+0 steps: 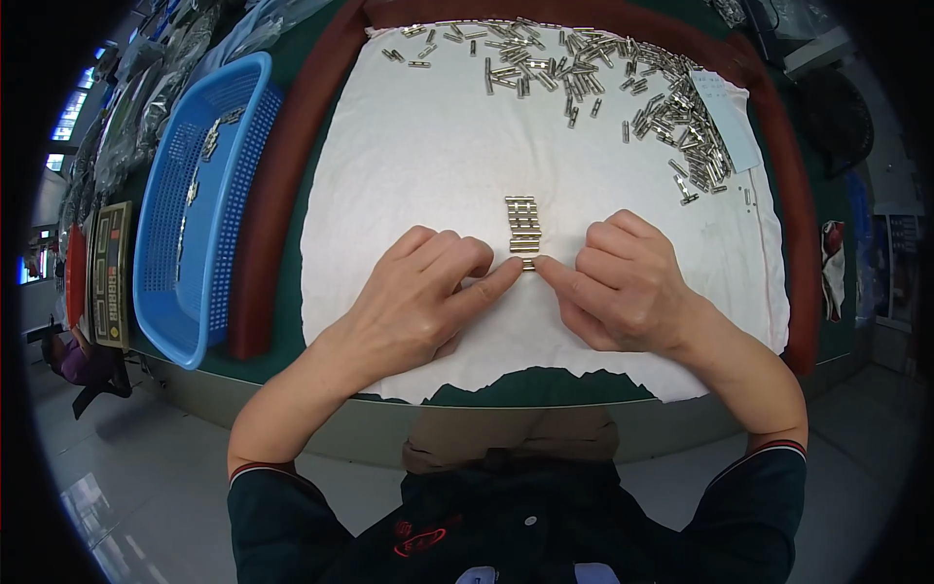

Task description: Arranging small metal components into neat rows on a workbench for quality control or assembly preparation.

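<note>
Several small shiny metal cylinders (522, 214) lie side by side in a short column at the middle of the white cloth (409, 175). Just below this column is one more short metal cylinder (528, 264), lying crosswise between my two index fingertips. My left hand (428, 297) touches its left end with the index finger, the other fingers curled in. From the other side, my right hand (623, 287) presses the right end with its index finger, its remaining fingers folded too. Part of the cylinder is covered by the fingertips.
Loose metal cylinders (574, 73) are scattered along the far side and heaped at far right, beside a pale blue paper slip (730, 122). A dark red padded border (292, 185) rims the cloth on three sides. At left stands a blue plastic basket (211, 321) containing a few metal parts.
</note>
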{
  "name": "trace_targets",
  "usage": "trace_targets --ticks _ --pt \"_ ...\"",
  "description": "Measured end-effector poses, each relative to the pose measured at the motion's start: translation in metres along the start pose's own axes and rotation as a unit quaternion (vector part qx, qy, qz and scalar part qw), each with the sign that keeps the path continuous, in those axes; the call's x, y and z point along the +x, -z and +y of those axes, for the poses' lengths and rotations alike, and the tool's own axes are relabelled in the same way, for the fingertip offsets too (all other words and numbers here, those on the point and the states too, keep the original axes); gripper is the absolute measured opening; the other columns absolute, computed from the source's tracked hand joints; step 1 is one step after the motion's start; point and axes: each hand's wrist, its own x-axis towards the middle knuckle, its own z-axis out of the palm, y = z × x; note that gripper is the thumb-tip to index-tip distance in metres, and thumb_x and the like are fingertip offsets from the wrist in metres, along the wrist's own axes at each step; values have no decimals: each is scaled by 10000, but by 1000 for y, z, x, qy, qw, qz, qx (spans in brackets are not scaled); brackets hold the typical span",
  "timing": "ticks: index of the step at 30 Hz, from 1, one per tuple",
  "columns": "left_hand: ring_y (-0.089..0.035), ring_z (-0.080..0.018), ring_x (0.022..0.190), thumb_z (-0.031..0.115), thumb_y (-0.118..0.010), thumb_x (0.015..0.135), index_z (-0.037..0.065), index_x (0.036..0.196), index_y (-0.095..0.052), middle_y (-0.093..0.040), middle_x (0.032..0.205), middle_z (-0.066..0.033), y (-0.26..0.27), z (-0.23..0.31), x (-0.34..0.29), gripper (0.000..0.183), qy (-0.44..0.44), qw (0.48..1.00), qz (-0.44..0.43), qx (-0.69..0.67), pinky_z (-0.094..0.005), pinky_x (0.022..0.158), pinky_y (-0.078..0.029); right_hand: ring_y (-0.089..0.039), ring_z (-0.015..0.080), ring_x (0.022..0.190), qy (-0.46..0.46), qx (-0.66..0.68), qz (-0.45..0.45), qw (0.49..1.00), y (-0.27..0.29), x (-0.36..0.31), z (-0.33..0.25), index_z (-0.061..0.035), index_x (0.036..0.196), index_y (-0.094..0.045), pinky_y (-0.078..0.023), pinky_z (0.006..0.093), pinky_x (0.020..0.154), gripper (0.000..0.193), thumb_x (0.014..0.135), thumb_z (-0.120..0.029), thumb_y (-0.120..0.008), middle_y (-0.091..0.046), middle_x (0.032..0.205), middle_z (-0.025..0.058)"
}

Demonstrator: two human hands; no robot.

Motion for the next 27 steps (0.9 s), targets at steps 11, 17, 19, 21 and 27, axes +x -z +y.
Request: trace_targets --ticks 11,17,19,21,27 --pt "-504 -204 779 -121 -617 620 68 1191 -665 -538 924 -64 -1 1 1 603 62 997 46 -26 -329 718 -405 -422 180 563 -36 -6 20 999 -1 2 1 -14 995 -695 -331 323 536 423 573 16 -673 -396 603 3" --pt "-516 -205 835 -79 -659 604 53 1214 -622 -499 941 -67 -2 -2 1 625 47 999 22 -10 -333 747 -375 -432 188 575 -40 -6 0 999 -2 3 1 -19 1000 -689 -336 327 540 421 582 29 -669 -414 615 8" --pt "-514 -204 834 -79 -661 601 54 1208 -625 -494 941 -66 -1 -2 1 622 44 999 22 -12 -333 750 -374 -431 189 577 -36 0 1 999 -2 2 1 -21 996 -688 -335 327 540 417 582 28 -668 -414 616 8" --pt "-515 -203 832 -78 -665 593 61 1197 -634 -492 935 -64 0 -1 1 620 44 999 15 -18 -334 749 -374 -431 190 578 -31 6 2 999 -1 2 1 -23 992 -687 -334 327 539 414 581 27 -667 -413 617 9" --pt "-516 -206 831 -84 -657 583 70 1196 -636 -513 974 -69 1 -3 -2 632 34 998 22 -40 -336 754 -373 -421 190 572 -21 36 -7 999 3 4 1 -22 980 -690 -325 326 536 404 580 26 -656 -408 613 9"
